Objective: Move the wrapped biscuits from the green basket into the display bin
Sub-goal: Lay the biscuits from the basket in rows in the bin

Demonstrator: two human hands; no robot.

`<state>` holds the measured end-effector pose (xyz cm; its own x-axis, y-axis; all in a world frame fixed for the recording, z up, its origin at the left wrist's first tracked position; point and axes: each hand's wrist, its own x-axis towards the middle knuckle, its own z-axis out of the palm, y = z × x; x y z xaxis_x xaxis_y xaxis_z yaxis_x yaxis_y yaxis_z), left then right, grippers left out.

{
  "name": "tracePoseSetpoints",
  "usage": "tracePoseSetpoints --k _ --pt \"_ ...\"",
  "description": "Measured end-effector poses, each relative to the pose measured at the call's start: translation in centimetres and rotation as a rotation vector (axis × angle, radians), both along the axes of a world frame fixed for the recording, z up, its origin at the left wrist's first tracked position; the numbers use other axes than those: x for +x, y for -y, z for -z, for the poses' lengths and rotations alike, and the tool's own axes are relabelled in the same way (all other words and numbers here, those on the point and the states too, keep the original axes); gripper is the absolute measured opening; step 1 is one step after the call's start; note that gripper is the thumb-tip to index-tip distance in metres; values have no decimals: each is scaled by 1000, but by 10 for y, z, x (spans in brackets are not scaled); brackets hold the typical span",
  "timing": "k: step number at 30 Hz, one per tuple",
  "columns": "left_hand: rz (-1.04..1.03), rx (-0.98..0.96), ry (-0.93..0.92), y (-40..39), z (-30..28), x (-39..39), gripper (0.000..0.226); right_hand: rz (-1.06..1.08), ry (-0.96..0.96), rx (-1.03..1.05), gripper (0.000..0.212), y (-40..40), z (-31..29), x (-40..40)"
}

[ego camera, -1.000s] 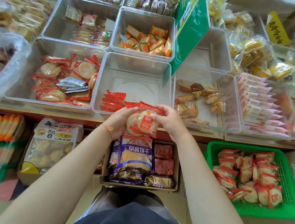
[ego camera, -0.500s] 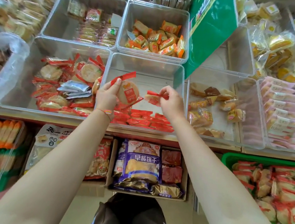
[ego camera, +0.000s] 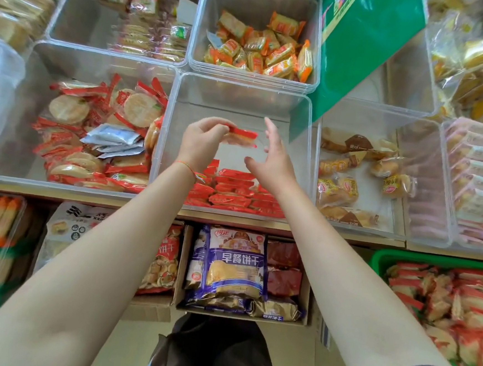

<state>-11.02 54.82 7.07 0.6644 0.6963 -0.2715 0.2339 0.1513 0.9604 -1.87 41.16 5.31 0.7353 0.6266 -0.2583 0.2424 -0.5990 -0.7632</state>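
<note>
You are pinching a biscuit (ego camera: pixel 239 136) in your left hand (ego camera: pixel 200 143) over the bin (ego camera: pixel 241 96), your right hand (ego camera: pixel 274 159) spread empty just beside it, so be lowering it flat onto the row below your wrists.

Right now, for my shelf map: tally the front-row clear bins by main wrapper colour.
Red: 2, the left bin and the centre bin
Yellow-brown: 1, the right bin
Pink: 1, the far-right bin
Total: 4

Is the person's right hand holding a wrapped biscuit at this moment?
No, the right hand is open and empty; only the left hand pinches a wrapped biscuit.
</note>
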Motion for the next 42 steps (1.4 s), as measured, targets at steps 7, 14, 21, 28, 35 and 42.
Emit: tracePoseSetpoints --k 7,14,21,28,35,42 --pt "329 541 -378 2 30 0 37 -83 148 -67 33 -13 12 7" --pt "573 882 -745 9 52 -26 40 -200 -86 -305 39 -9 31 -3" --pt "575 920 -737 7 45 -27 44 -188 -130 -259 42 -8 22 -2" --pt "522 939 -568 28 20 -32 45 -84 -46 -184 40 24 -6 -18" --pt "564 700 -392 91 -21 -23 22 173 239 -18 18 90 -39 -41" --pt "1003 458 -524 167 -41 -4 25 128 -151 -180 28 187 -55 -24"
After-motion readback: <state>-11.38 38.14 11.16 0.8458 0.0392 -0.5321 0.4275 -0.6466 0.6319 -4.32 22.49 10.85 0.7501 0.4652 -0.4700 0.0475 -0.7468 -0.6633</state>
